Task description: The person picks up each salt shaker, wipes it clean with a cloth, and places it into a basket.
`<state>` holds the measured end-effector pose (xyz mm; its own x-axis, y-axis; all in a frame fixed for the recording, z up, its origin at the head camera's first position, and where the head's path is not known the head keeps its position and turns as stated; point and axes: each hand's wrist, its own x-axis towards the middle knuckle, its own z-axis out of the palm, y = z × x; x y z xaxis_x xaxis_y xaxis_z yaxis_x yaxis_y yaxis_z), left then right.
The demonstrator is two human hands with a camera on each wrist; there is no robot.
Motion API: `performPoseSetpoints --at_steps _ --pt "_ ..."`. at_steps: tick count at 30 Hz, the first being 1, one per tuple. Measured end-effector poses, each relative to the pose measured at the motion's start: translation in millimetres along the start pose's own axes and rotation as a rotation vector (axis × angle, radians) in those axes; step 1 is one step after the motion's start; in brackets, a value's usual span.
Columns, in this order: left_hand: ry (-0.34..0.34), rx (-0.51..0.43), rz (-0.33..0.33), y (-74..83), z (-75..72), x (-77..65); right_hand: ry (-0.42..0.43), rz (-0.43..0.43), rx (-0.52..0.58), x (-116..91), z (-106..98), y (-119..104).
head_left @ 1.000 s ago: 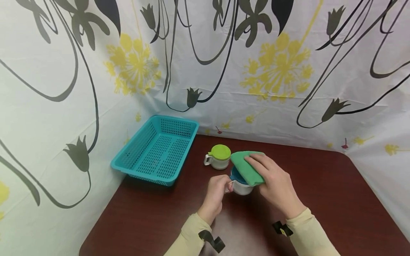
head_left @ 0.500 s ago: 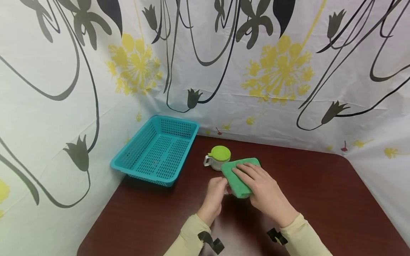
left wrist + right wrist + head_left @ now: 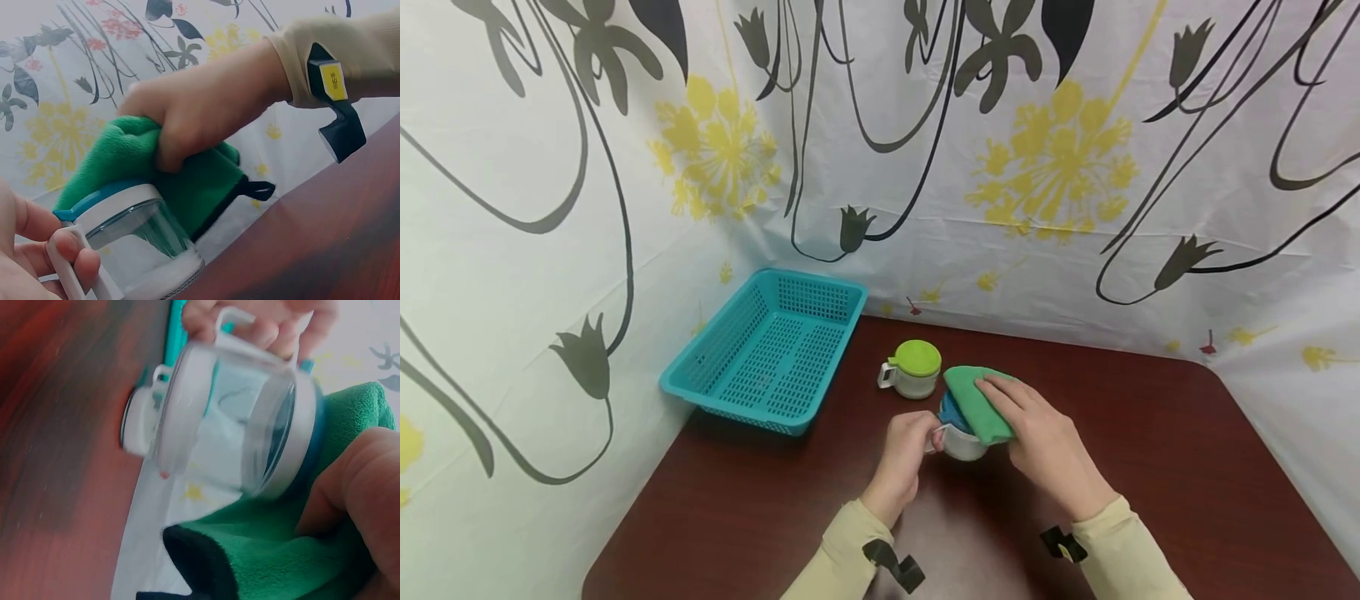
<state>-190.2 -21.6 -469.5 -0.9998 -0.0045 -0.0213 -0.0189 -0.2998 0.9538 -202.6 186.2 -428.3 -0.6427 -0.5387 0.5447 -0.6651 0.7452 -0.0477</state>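
My left hand (image 3: 901, 454) grips the white handle of a clear seasoning jar (image 3: 140, 240) with a blue lid (image 3: 953, 410). The jar's lower part looks white in the left wrist view. My right hand (image 3: 1051, 433) holds a folded green towel (image 3: 981, 404) against the right side of the lid, covering part of it. In the right wrist view the towel (image 3: 275, 550) shows a dark edge, and the thumb presses into its pile. A dark hanging loop (image 3: 257, 189) sticks out from the towel's corner.
Just behind stands a second jar (image 3: 916, 383) with a lime-green lid and white handle. A turquoise perforated basket (image 3: 737, 408) sits at the table's left back. The dark red-brown table (image 3: 760, 517) meets a flower-patterned curtain (image 3: 925, 183) behind and at left.
The right hand swept the towel left over the jar's lid, then back right, so the blue lid shows again. The left hand stays on the handle.
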Motion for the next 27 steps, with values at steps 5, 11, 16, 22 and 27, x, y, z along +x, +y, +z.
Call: performPoseSetpoints --at_steps 5,11,16,22,27 --pt "-0.008 0.014 0.008 1.4 -1.0 -0.3 0.03 0.08 -0.011 -8.6 4.5 15.8" --pt "-0.009 0.029 0.002 2.0 -2.1 0.4 0.043 0.125 0.001 -14.7 8.8 21.8" --pt "-0.01 0.034 0.007 2.1 -2.3 2.0 0.049 0.128 0.003 -13.9 9.3 20.7" --pt "-0.008 0.044 -0.007 1.9 -2.9 1.3 0.063 0.144 0.014 -16.3 12.6 19.1" --pt "-0.015 0.042 -0.02 2.2 -3.0 -0.2 0.067 0.162 0.028 -19.3 15.2 17.8"
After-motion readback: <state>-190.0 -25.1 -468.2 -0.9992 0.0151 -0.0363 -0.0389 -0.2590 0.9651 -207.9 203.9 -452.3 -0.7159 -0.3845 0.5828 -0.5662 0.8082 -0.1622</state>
